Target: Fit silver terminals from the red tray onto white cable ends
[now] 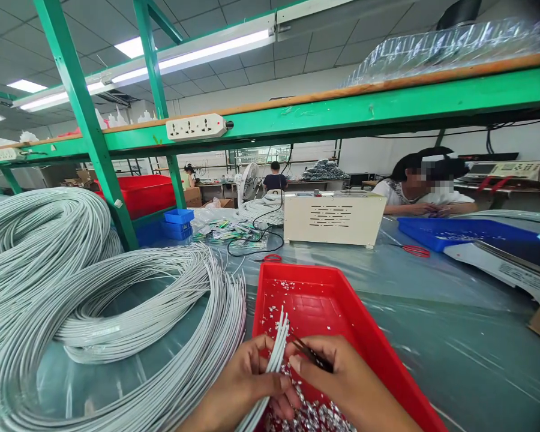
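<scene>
Wrapped round a small bundle of white cables [276,349], my left hand [256,375] keeps their ends pointing up and away from me. My right hand [330,366] grips dark tweezers [312,353], whose thin tips reach the cables just below their ends. Both hands are over a red tray [364,318]. Silvery foil scraps [317,417] lie in its near part, with small bits scattered farther up. The lower part of the tweezers is hidden in my fingers.
Large coils of white cable [117,336] cover the left of the bench. Behind the tray are red-handled scissors [271,258] and a cream metal box [335,219]. A blue tray [459,231] rests at the right, with a co-worker [425,186] beyond. A green shelf beam [297,117] crosses above.
</scene>
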`<state>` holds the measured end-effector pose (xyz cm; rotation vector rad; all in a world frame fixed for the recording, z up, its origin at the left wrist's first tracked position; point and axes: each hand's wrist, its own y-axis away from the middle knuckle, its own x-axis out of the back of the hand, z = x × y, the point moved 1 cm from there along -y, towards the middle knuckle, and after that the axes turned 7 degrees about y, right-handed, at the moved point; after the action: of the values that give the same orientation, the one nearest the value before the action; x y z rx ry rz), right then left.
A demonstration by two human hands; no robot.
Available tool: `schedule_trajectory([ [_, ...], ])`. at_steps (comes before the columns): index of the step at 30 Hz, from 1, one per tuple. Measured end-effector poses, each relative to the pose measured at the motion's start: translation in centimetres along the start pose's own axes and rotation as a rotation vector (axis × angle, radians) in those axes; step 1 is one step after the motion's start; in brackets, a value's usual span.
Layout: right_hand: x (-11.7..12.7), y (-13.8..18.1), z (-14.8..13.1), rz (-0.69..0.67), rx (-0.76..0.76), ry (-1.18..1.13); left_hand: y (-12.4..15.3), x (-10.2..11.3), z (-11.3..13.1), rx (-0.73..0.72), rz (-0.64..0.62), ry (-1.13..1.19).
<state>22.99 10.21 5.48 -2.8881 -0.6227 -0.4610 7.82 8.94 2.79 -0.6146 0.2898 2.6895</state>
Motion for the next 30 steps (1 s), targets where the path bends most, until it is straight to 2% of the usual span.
schedule_trajectory([
  [4, -0.6, -0.4, 1.3, -0.063, -0.026, -0.074, -0.1, 0.4, -0.1, 0.063, -0.045, 0.012],
  [8, -0.5, -0.3, 2.0, -0.057, -0.048, -0.099, 0.1, 0.9, -0.2, 0.095, -0.073, -0.045],
  [13, -0.5, 0.2, 1.2, 0.007, -0.046, -0.041, 0.1, 1.6, -0.3, -0.008, -0.061, 0.024],
  [19, -0.9, 0.6, 0.4, 0.019, -0.071, -0.039, 0.4, 1.1, 0.2, 0.040, -0.090, 0.147],
  [26, -0.9, 0.7, -0.1, 0.043, -0.082, 0.006, 0.8, 1.2, 1.3, 0.135, 0.032, 0.165],
  [28, -1.0, 0.7, -0.3, 0.056, -0.077, 0.032, 0.9, 1.2, 1.0, 0.081, 0.084, 0.069],
  [30, -1.1, 0.7, -0.5, 0.071, -0.073, 0.049, 0.9, 1.0, 0.4, 0.003, 0.063, 0.001],
])
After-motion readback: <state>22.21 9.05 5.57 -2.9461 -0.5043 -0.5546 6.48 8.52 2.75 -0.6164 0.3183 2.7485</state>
